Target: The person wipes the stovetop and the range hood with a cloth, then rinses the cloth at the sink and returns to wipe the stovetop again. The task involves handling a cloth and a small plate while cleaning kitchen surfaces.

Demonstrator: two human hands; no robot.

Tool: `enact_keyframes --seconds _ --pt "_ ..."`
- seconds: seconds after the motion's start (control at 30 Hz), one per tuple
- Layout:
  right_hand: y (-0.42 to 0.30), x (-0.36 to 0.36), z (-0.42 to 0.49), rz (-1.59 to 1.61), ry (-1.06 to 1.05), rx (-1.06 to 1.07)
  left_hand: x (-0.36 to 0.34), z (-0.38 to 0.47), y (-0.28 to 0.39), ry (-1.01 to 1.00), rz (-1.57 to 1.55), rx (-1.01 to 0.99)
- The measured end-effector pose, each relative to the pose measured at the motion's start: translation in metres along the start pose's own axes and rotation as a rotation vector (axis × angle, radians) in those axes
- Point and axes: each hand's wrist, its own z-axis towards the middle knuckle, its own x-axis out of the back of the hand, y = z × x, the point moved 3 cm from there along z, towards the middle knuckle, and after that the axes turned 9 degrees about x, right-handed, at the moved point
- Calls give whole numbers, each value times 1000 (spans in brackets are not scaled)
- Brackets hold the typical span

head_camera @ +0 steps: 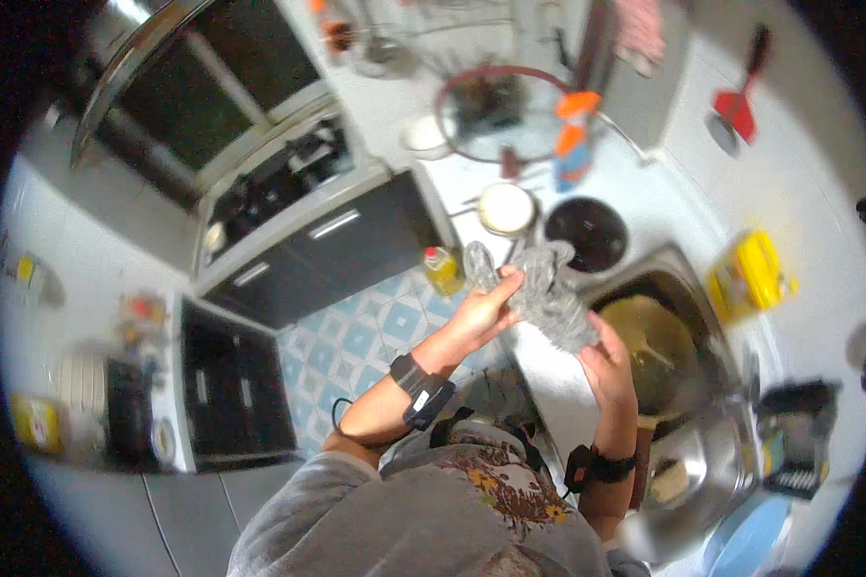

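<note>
A grey, crumpled glove-like cloth (552, 303) is stretched between my hands above the white counter, beside the sink. My left hand (494, 306) grips its left part, thumb on top, with a loose lobe sticking up past the fingers. My right hand (608, 360) pinches its lower right edge between thumb and fingers. Just beyond the cloth stand a round pot with a pale top (506, 209) and a dark round pan or lid (586, 234). Both wrists wear dark straps with small devices.
A metal sink (682, 270) holding a yellowish basin (646, 346) lies at my right. A yellow container (747, 278) stands behind it. An oil bottle (442, 270) is near the counter's left edge. Farther left is a gas stove (281, 180); a blue basin (747, 537) sits at lower right.
</note>
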Motion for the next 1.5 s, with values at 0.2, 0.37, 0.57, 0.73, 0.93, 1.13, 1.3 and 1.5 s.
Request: enact_keyframes --seconds 0.2,0.37,0.57,0.73,0.93,1.13,1.3,1.5 --pt "46 -132 48 -466 -303 156 130 -98 51 327 661 -329" --pt "131 -276 63 -619 -770 -63 199 -169 69 477 872 -415" --pt "196 -364 89 -821 -941 -160 299 -237 103 645 737 -334" --pt "249 -413 106 -833 -1002 -187 354 -288 142 834 832 -357" --pt "289 -461 158 -959 -978 19 403 -345 184 1101 720 -509" --pt "330 -508 216 -942 -851 -171 439 -362 228 1221 646 -611" --pt "365 -567 245 -739 -1065 318 472 -323 278 1200 783 -609" --pt "411 -634 285 -371 -1545 -143 531 -272 330 1153 872 -417"
